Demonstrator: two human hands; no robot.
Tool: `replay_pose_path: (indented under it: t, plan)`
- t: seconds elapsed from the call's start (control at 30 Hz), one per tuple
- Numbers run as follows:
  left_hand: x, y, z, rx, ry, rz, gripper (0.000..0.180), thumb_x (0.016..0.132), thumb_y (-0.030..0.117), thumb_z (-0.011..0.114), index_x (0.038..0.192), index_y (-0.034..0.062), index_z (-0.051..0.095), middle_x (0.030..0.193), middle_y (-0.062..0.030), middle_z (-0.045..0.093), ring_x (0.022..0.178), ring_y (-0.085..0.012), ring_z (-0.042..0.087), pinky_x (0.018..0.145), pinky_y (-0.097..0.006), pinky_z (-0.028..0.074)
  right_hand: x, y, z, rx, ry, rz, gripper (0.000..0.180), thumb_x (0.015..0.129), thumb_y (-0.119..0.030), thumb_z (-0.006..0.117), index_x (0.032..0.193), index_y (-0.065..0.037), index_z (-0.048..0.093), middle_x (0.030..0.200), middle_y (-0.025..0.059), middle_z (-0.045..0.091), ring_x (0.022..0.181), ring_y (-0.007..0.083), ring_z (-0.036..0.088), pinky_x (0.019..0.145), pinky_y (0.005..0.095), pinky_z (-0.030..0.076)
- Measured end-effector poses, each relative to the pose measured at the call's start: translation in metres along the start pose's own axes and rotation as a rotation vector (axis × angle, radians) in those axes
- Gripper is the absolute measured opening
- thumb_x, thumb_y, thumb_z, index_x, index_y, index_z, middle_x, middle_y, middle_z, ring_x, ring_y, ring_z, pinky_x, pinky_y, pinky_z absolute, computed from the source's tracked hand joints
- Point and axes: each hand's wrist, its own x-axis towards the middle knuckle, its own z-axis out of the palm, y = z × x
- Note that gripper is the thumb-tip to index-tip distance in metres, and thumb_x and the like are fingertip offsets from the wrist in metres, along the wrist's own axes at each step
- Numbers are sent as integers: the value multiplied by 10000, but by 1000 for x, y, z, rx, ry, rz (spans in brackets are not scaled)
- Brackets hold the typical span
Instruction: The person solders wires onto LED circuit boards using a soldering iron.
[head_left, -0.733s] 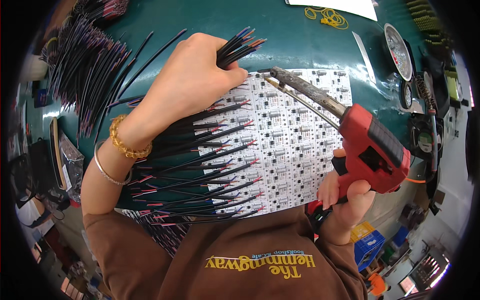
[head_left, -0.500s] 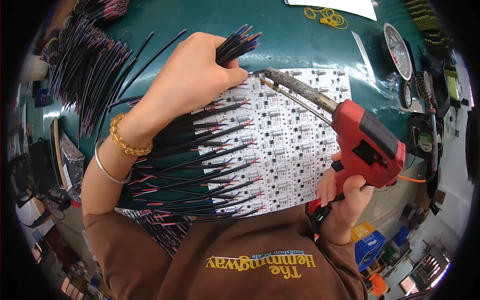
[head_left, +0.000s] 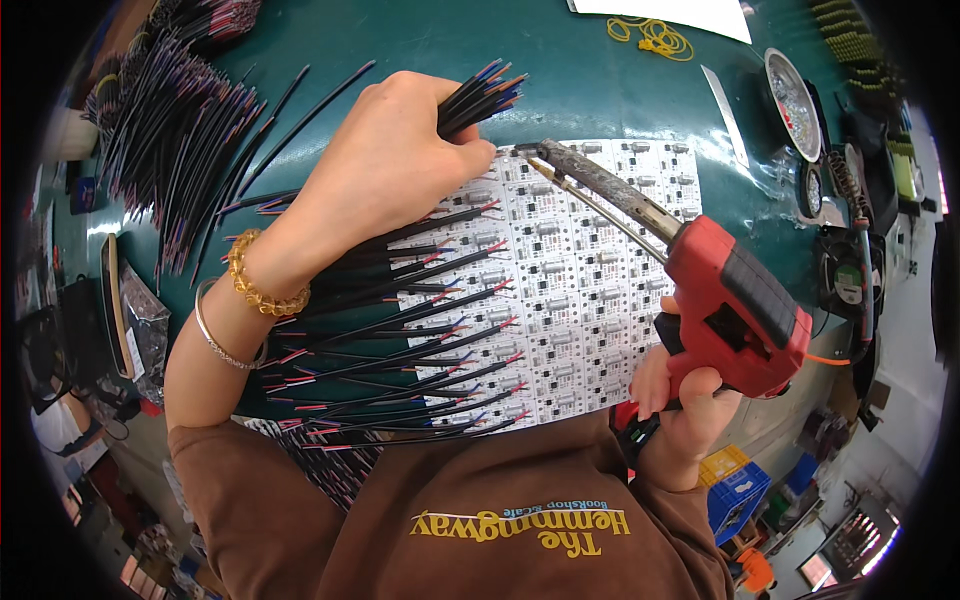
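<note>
Compared with half a second ago, the red soldering gun (head_left: pixel 720 265) has backed off a hair to the right, while the left hand (head_left: pixel 400 150) has barely budged. Left grip's closed round a bunch of black-sheathed wires (head_left: pixel 484 98), thumb by the far edge of the white circuit board panel (head_left: pixel 590 290); the right hand (head_left: pixel 690 395) has its grip wrapped round the gun. Panel's on the green bench (head_left: pixel 540 60), more leads (head_left: pixel 450 260) over its left side. Seems the work's stayed on that top row; can't tell if the lead there is attached.
</note>
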Motion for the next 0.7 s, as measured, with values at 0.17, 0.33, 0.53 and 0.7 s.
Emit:
replay_pose_path:
  t: [0.17,0.33,0.53,0.7]
  plan:
    - [-2,-2,3,-9,46,42,203,718,146,611,663,-39,549,513,-108,501,453,-180,485,497,-330,410,-1,1,1,32,6,9,753,821,-525,604,1161,123,425,476,13,432,355,97,406,388,226,338]
    - [4,-8,0,-149,-52,58,180,701,139,636,648,-17,564,510,-47,504,469,-114,473,479,-280,384,0,1,1,57,-2,6,651,823,-484,627,1059,102,469,487,27,438,365,114,420,387,236,346]
    - [5,-8,1,-78,-45,57,176,686,140,632,648,-19,567,510,-57,501,465,-132,469,484,-292,387,-8,6,-3,-43,-18,43,529,794,-398,701,953,64,499,504,40,450,387,122,443,385,239,344]
    - [4,-8,1,-93,-47,28,177,683,147,623,652,-17,564,508,-65,500,463,-145,478,489,-303,392,-10,10,-18,-217,-192,-36,363,749,1,641,1108,8,589,763,31,595,639,132,564,598,269,447]
